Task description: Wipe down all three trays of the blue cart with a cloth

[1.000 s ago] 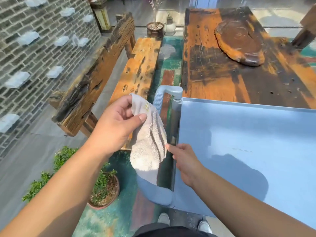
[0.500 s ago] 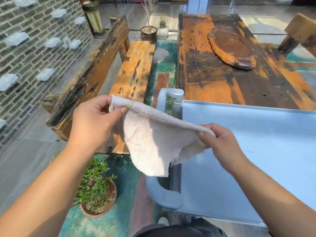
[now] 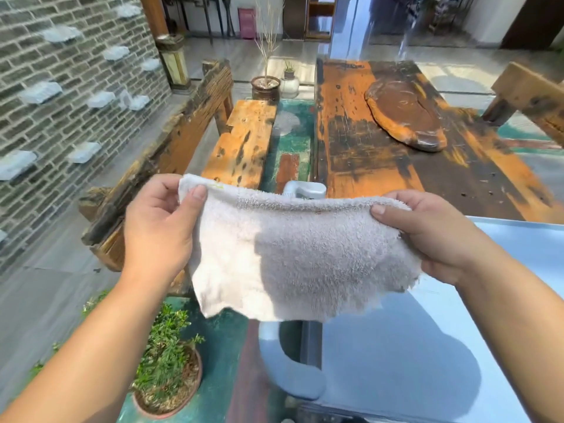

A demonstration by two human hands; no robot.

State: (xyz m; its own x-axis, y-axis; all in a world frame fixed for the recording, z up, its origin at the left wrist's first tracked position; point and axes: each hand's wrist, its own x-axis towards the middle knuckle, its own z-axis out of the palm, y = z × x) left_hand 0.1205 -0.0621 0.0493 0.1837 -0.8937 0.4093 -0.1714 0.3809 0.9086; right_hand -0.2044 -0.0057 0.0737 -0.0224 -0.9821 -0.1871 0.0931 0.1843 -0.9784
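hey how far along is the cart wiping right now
Nothing looks wiped yet. In hand: the left hand and right hand hold the cloth stretched out in the air above the cart handle, off the top tray. Left: all three trays; the two lower ones aren't in view.

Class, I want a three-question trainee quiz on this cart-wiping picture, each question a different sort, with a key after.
1. True or false: the cloth already lies flat on the top tray.
2. The cloth is held by: A) left hand only; B) right hand only; C) both hands.
3. Fill in: below the left arm stands a potted ____.

Key
1. False: it is stretched in the air between the hands.
2. C
3. plant
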